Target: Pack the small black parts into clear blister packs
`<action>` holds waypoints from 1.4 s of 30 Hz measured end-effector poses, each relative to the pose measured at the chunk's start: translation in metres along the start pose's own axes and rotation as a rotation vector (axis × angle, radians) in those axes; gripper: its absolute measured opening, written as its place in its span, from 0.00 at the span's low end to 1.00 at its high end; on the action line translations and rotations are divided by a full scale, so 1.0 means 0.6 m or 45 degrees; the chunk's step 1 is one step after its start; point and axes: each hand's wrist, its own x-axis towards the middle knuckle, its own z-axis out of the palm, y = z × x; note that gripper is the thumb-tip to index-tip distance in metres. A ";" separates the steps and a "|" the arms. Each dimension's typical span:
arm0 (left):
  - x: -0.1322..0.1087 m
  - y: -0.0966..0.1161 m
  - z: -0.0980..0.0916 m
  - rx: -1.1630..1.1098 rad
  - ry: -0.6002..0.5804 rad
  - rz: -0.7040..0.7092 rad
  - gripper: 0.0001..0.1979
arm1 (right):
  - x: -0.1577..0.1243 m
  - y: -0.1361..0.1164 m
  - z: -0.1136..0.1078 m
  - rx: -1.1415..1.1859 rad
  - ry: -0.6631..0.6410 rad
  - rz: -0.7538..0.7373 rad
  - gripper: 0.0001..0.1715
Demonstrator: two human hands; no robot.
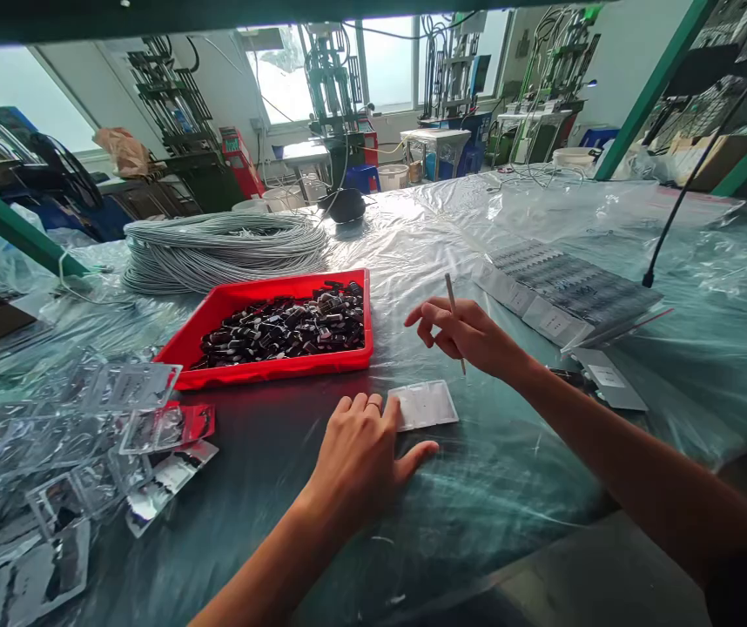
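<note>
My left hand (361, 444) lies palm down on the film-covered table with fingers stretched out and a ring on one finger. Its index fingertip touches the left edge of a small flat whitish packet (427, 406). Held between the fingers of my right hand (468, 333), above and beyond the packet, is a thin, pale, pen-like stick (450, 292). The stick stands nearly upright, with its lower end under the hand. Behind my left hand stands a red tray (275, 376) filled with many small black parts (288, 322), apart from both hands.
Clear plastic blister packs (73, 453) are heaped at the left. A coil of grey cable (223, 248) sits behind the tray. Stacked packets with labels (562, 287) lie at the right, near a thin black cable (687, 187). Green frame posts (657, 87) flank the table; machines stand beyond.
</note>
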 end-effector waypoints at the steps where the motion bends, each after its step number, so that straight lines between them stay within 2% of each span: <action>1: -0.001 -0.002 0.000 -0.002 0.015 -0.021 0.28 | 0.000 0.001 0.001 0.085 -0.029 0.031 0.24; 4: 0.003 -0.016 0.013 -0.139 0.132 0.037 0.33 | 0.001 0.003 0.002 0.325 -0.070 0.110 0.28; 7: 0.014 -0.022 0.036 -0.337 0.183 0.070 0.37 | 0.003 0.007 0.009 0.533 -0.029 0.132 0.30; 12: 0.025 -0.008 0.051 -0.396 0.143 0.043 0.27 | 0.009 0.022 0.035 0.694 0.115 0.169 0.34; 15: 0.024 -0.004 0.052 -0.385 0.141 0.034 0.25 | 0.009 0.024 0.048 0.740 0.174 0.180 0.35; 23: 0.022 -0.004 0.057 -0.404 0.149 0.094 0.20 | 0.006 0.032 0.066 0.862 0.283 0.069 0.33; 36: 0.026 -0.004 0.054 -0.418 0.144 0.088 0.16 | 0.021 0.037 0.084 0.700 0.240 0.091 0.30; 42: 0.027 -0.003 0.052 -0.417 0.155 0.105 0.15 | 0.020 0.045 0.090 0.536 0.189 0.026 0.30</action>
